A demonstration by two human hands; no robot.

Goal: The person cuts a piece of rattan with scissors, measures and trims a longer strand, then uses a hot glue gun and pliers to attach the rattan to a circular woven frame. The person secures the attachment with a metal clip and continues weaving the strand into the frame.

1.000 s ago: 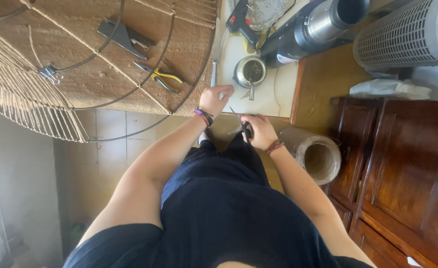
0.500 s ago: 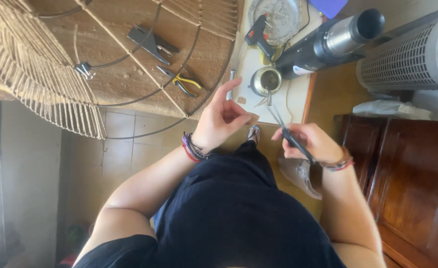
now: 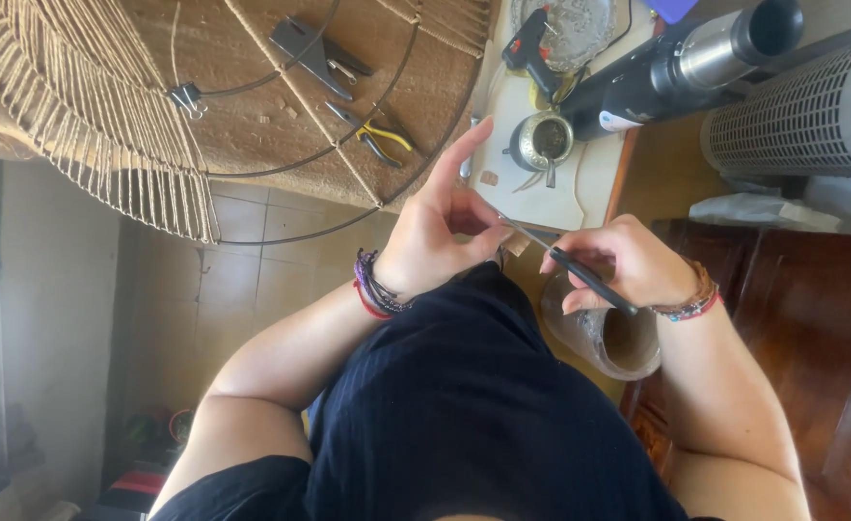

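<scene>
Held in front of the dark-shirted torso, above the lap: a slim dark-handled tool (image 3: 587,280), metal tip slanting up and left. Closed firmly round its handle, the grip of the right hand (image 3: 628,265), beaded bracelets at the wrist. Meeting the metal tip, the left hand (image 3: 440,227): index finger stretched out straight, thumb and other fingers curled in, grip half closed; cannot tell whether anything thin sits pinched there. Looks like fine work right at the fingertips, tip touching or just shy of the left thumb, so calls for steady hands and small, careful movement of the point.

Just beneath the right hand, lying on its side: a pale open-mouthed tube (image 3: 610,340), inside shadowed, seemingly nothing in it. Further out, on the white board (image 3: 580,188) of the tabletop: a small metal cup (image 3: 545,141) holding dark, leafy-looking matter with a metal straw leaning out. Beside it, a black-and-steel flask (image 3: 686,60), capped, contents hidden. Near that, a black glue gun (image 3: 531,43) and a patterned glass dish (image 3: 572,17), contents unclear.

Left of these, on the woven brown surface: yellow-handled pliers (image 3: 379,137), a grey hand tool (image 3: 311,48), and a large round wire frame (image 3: 68,135) partly wound with twine, a binder clip (image 3: 186,96) fastened on one ring. Far right: a white grilled heater (image 3: 801,108).
</scene>
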